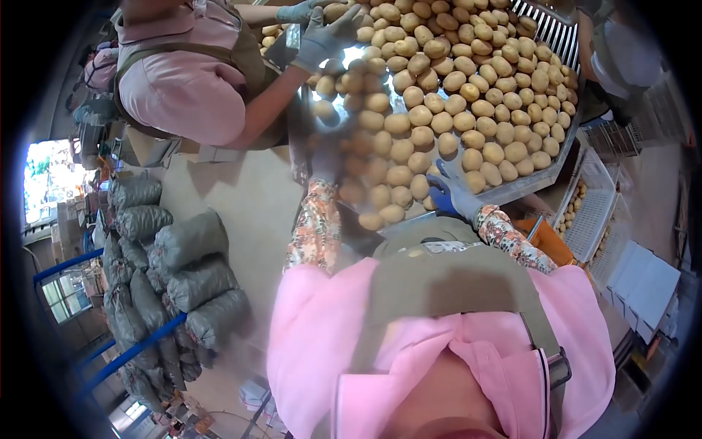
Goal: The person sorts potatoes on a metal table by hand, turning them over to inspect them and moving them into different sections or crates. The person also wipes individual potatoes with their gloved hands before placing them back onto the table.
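Potatoes [468, 88] lie in a dense layer across a metal sorting table [526, 189]. My right hand [455, 192], in a grey glove with blue on its palm side, is at the table's near edge beside several potatoes. Its fingers are apart, and no potato shows in it. At the table's left side, my left hand [327, 162] is gloved too, but a blurry smear covers it and the potatoes around it. Whether it holds anything is hidden. Floral sleeve covers reach up both forearms.
Across the left corner, a co-worker's gloved hands [325, 33] are among the potatoes. Another person [621, 55] stands at the far right. Stuffed grey sacks [194, 271] are piled left near a blue rail [135, 350]. White plastic crates [591, 201] with potatoes stand right.
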The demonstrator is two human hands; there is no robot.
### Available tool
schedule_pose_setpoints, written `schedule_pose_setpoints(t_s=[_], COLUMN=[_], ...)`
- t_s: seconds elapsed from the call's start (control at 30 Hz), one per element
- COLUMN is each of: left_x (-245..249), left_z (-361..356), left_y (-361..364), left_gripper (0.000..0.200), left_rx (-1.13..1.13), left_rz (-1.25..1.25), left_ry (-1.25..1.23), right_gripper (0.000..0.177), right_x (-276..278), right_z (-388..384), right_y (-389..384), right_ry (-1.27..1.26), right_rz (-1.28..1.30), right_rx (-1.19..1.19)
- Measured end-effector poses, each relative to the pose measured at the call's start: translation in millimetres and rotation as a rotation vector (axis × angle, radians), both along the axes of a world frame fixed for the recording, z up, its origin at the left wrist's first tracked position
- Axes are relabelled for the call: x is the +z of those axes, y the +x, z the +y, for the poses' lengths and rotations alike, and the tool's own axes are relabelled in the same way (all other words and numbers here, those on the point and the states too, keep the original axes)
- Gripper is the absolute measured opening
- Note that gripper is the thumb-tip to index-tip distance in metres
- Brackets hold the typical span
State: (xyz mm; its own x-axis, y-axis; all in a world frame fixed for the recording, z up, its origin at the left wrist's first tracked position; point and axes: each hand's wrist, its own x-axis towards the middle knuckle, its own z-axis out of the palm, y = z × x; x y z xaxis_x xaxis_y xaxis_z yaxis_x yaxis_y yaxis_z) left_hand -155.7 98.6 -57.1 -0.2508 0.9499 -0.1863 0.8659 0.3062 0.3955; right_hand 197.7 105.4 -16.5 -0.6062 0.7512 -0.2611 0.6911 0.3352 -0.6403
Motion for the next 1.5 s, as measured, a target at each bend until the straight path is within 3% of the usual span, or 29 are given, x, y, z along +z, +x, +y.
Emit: schedule_pose_setpoints(t_s=[0.07,0.13,0.2,0.27,0.33,0.4,0.47,0.53,0.6,0.63,0.7,0.77,0.8,0.83,0.93,1.0,1.03,1.1,1.13,1.2,1.23,1.33,1.37,1.4,1.43,1.5], left_x=[12,16,26,73,105,116,122,127,134,147,148,114,109,106,103,109,102,87,77,46,30,22,20,17,30,8], left_z=[1,-7,-31,-46,-49,-49,-52,-55,-57,-60,-62,-62,-61,-61,-69,-78,-83,-92,-93,-85,-77,-72,-77,-88,-101,-116], left_y=[4,8,30,65,96,106,123,129,140,144,154,163,171,174,177,164,157,140,135,133,136,150,152,156,153,142], left_gripper=[0.056,0.050,0.047,0.045,0.047,0.054,0.060,0.064,0.063,0.063,0.061,0.057,0.057,0.057,0.056,0.053,0.052,0.048,0.046,0.047,0.047,0.053,0.057,0.061,0.065,0.073], left_rx=[0.078,0.162,0.289,0.424,0.319,0.198,0.253,0.244,0.298,0.332,0.314,0.108,0.068,0.066,-0.014,0.079,0.069,0.121,0.179,0.169,0.145,0.154,0.093,0.029,0.021,0.109], left_rz=[-0.306,-0.617,-0.932,-1.222,-1.124,-0.999,-1.131,-1.257,-1.283,-1.250,-1.131,-0.674,-0.702,-0.698,-0.902,-0.745,-0.674,-0.557,-0.515,-0.427,-0.359,-0.258,-0.111,0.028,-0.036,0.023], left_ry=[0.142,0.278,0.381,0.477,0.680,0.689,0.758,0.678,0.656,0.575,0.566,0.681,0.724,0.729,0.425,0.212,0.292,0.351,0.331,0.332,0.344,0.297,0.207,0.107,0.119,0.068], right_gripper=[0.040,0.033,0.037,0.041,0.043,0.045,0.047,0.051,0.066,0.075,0.068,0.064,0.060,0.053,0.045,0.058,0.062,0.061,0.061,0.070,0.074,0.066,0.066,0.061,0.056,0.054], right_x=[-14,-31,2,55,63,74,88,95,101,103,88,73,66,65,7,-14,-17,-3,10,35,26,16,13,10,8,23], right_z=[8,13,14,16,15,17,15,17,12,8,9,12,16,19,27,43,47,50,43,19,9,9,14,19,21,46], right_y=[2,2,-11,-30,-42,-50,-56,-61,-62,-62,-57,-47,-41,-40,-1,28,36,43,38,12,3,-17,-15,-9,-2,0], right_ry=[0.060,-0.138,0.127,-0.366,-0.447,-0.513,-0.863,-0.821,-0.770,-0.745,-0.700,-0.730,-0.815,-0.229,-0.384,-0.154,-0.079,-0.008,-0.008,-0.082,0.028,0.071,0.066,0.026,-0.010,0.085], right_rz=[-0.001,0.168,0.210,0.351,0.471,0.591,0.832,0.839,0.849,0.855,0.892,0.863,0.842,0.693,0.717,0.472,0.390,0.139,0.143,-0.382,-0.420,-0.363,-0.369,-0.157,0.060,0.048], right_rx=[0.021,-0.182,-0.102,-0.213,-0.185,-0.156,-0.124,-0.072,-0.015,0.012,0.070,0.107,0.102,0.211,-0.026,-0.044,-0.051,-0.287,-0.291,-0.146,-0.131,-0.129,-0.134,-0.061,0.007,0.035])
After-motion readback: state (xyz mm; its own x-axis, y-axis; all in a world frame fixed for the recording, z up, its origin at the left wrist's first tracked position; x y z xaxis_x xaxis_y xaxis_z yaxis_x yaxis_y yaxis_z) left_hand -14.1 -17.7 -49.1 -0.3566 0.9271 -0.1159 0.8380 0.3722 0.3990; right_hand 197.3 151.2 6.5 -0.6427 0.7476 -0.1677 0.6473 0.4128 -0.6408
